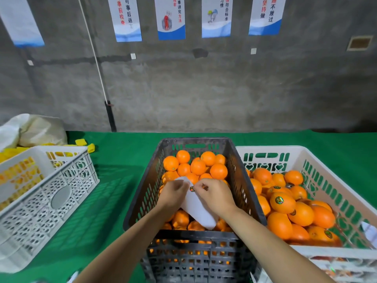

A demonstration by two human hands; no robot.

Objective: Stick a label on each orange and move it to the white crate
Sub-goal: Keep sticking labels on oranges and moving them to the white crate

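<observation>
i am watching the left hand [173,194] gripping a white label backing sheet [196,207] over the black slatted plastic crate [142,193] of bare oranges [197,166], while the right hand [214,196] is pinching a round sticker label [191,188] on it; labelled oranges [282,202] are lying in the white plastic crate [285,149] alongside on the green desk [122,160].

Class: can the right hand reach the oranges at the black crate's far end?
Probably yes: the oranges lie uncovered just beyond the right hand, though it is pinching at the label sheet.
</observation>
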